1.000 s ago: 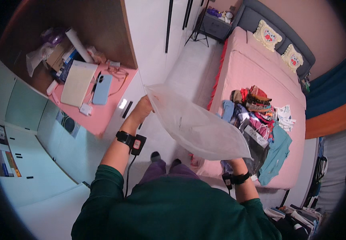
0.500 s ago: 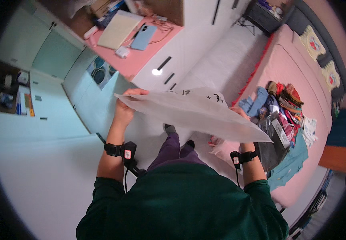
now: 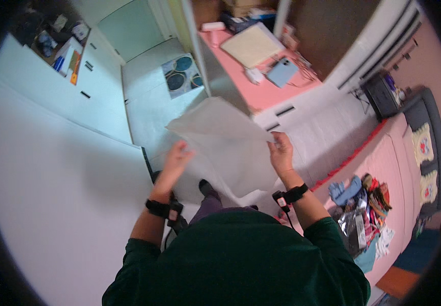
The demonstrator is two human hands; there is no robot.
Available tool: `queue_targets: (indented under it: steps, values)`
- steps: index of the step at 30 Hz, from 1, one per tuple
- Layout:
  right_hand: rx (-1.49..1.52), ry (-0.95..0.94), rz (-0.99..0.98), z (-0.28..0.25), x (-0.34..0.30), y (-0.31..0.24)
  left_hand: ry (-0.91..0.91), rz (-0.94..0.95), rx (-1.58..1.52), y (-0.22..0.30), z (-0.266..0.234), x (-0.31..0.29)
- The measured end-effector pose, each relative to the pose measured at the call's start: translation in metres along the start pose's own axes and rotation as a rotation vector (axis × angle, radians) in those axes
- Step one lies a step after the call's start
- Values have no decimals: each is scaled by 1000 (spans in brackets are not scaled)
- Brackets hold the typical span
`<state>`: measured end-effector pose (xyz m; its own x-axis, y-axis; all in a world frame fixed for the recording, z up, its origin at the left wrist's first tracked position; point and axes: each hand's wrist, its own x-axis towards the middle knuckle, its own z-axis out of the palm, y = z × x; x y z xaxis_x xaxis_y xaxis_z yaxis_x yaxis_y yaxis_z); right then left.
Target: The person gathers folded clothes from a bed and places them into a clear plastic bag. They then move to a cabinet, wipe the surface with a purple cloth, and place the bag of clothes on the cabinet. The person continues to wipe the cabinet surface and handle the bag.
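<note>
Translucent whitish bag (image 3: 228, 150), spread out, edge in right hand (image 3: 281, 152).

A home bedroom: a bed (image 3: 396, 158) under pink covers, with a grey headboard (image 3: 427, 104), two floral pillows (image 3: 422, 145) and a heap of clothes (image 3: 365, 206). A dark nightstand (image 3: 382, 98), a pink-topped desk (image 3: 276, 97) bearing a phone (image 3: 283, 72), and pale cupboards (image 3: 99, 102) also furnish the room.
</note>
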<state>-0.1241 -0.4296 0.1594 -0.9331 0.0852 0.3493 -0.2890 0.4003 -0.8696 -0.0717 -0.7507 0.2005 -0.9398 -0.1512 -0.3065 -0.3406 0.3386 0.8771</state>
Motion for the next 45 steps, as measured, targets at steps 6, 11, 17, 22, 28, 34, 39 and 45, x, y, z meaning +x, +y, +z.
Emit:
queue_targets:
  steps: [6,11,17,22,28,34,39,45]
  values:
    - [56,-483,-556,191,28,-92,-106,-203,-816,-15,-39,65]
    - [73,-639,-651,247,43,-131,38,-9,-1085,-51,-152,129]
    - [-26,-296,-189,274,81,-97,115,42,-1190,-32,-240,165]
    - [587,-341,510,348,142,-61,122,103,-1187,-26,-269,220]
    - [548,-490,324,405,232,-45,273,196,-1071,-18,-341,291]
    - [94,-819,-589,429,258,-24,282,298,-1262,-13,-391,345]
    - [20,-980,-419,486,284,5,204,339,-1341,-19,-429,387]
    - [294,-705,291,533,375,26,304,208,-1305,-31,-496,447]
